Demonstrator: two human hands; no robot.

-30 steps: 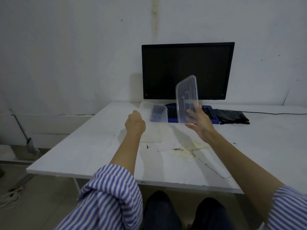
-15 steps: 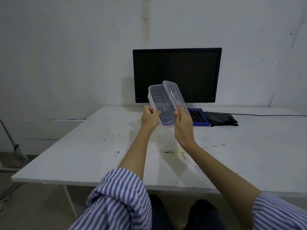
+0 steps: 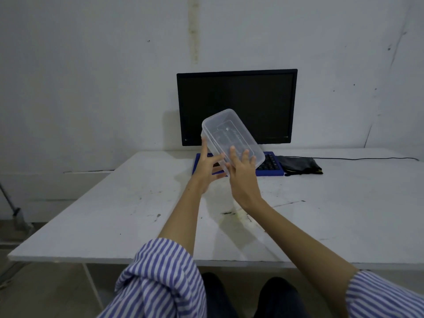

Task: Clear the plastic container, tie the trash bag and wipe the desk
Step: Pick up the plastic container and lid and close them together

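Now closed: lid pressed onto plastic container, formerly separate; left hand and right hand fingers clamped around it above stained tabletop. Ready for clearing.

Keyboard lies before the monitor, pouch beside it.

left hand, right hand, fingers gripping
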